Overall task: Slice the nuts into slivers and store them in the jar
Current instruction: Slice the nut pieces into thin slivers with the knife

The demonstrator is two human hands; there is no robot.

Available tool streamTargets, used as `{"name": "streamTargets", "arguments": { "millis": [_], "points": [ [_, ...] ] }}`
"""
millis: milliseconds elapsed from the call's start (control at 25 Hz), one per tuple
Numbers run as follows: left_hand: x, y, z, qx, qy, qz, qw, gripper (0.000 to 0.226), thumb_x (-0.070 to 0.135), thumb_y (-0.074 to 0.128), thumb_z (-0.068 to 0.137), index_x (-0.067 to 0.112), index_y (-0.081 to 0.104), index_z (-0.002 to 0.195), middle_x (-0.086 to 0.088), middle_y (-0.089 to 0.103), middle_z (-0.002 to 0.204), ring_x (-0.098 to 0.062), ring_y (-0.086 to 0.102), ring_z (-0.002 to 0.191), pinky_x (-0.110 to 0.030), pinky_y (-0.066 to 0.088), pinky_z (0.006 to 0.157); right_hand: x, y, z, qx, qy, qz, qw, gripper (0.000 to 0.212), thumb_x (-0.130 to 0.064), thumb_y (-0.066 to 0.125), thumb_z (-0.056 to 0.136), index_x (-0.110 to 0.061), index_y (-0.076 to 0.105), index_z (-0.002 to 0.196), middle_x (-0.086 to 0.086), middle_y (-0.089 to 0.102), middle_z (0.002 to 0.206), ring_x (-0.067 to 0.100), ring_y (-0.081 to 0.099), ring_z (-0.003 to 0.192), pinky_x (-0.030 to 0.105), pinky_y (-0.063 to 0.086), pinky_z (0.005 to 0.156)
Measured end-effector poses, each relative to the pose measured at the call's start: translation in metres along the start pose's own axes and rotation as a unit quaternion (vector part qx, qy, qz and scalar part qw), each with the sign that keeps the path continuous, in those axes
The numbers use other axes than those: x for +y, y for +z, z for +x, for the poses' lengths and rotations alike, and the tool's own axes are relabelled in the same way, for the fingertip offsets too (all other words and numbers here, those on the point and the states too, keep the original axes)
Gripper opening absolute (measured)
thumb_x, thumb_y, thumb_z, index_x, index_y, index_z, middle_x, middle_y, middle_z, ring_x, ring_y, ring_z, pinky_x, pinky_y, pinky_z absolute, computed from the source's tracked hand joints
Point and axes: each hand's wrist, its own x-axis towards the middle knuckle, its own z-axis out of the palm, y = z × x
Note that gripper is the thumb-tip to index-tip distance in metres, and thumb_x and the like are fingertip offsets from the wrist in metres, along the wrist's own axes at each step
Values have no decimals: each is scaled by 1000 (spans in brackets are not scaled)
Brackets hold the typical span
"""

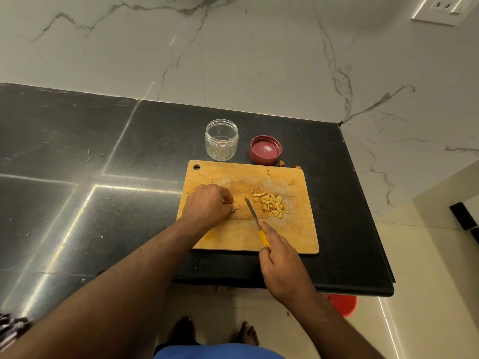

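Observation:
A wooden cutting board [285, 237] lies on the black counter. My left hand [207, 206] rests on its left part, fingers curled around a pale nut [236, 204] that shows at the fingertips. My right hand [281, 265] grips the yellow handle of a small knife [252, 212]; its blade points up and left, a little right of the nut. A pile of nut slivers [270, 204] lies right of the blade. Behind the board stands an open clear jar [221, 139], almost empty, with its maroon lid [265, 150] upside down beside it.
A few stray slivers lie on the board's far part and on the counter [103, 151] by the lid. The counter ends just right of the board and close to its near edge. A marble wall rises behind. A red bucket [342, 304] sits on the floor below.

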Motion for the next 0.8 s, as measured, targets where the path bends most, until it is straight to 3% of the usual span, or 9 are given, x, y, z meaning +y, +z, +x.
{"name": "streamTargets", "arguments": {
  "millis": [120, 320, 560, 800],
  "points": [
    [1, 1, -1, 7, 2, 0, 1000, 23, 36, 74, 87, 28, 75, 109, 9, 72, 101, -12, 58, 97, -37, 57, 81, 0, 1, 1, 3, -2, -4, 1000, 54, -20, 38, 104, -28, 24, 156, -7, 39, 151, -8, 32, 118, 8, 27, 98],
    [1, 5, -3, 24, 3, -2, 1000, 25, 40, 72, 88, 30, 75, 110, 9, 72, 101, -13, 58, 96, -38, 57, 79, -1, 4, 3, -2, -8, -14, 1000, 54, -21, 37, 104, -29, 23, 156, -6, 43, 146, -7, 35, 109, 5, 29, 90],
    [2, 12, -3, 39, -10, 10, 999, 21, 43, 70, 88, 31, 76, 103, 11, 72, 98, -14, 60, 96, -42, 55, 81, -9, 9, 4, -21, -20, -46, 999, 55, -23, 34, 105, -30, 17, 157, -4, 47, 132, 6, 48, 99, 24, 47, 88],
    [2, 13, -3, 29, -21, -4, 999, 19, 42, 69, 88, 30, 78, 101, 11, 73, 95, -15, 61, 95, -44, 56, 81, -16, 14, 8, -25, -17, -71, 997, 56, -21, 33, 104, -29, 15, 157, -1, 47, 129, 11, 52, 97, 31, 49, 85]
  ]
}}
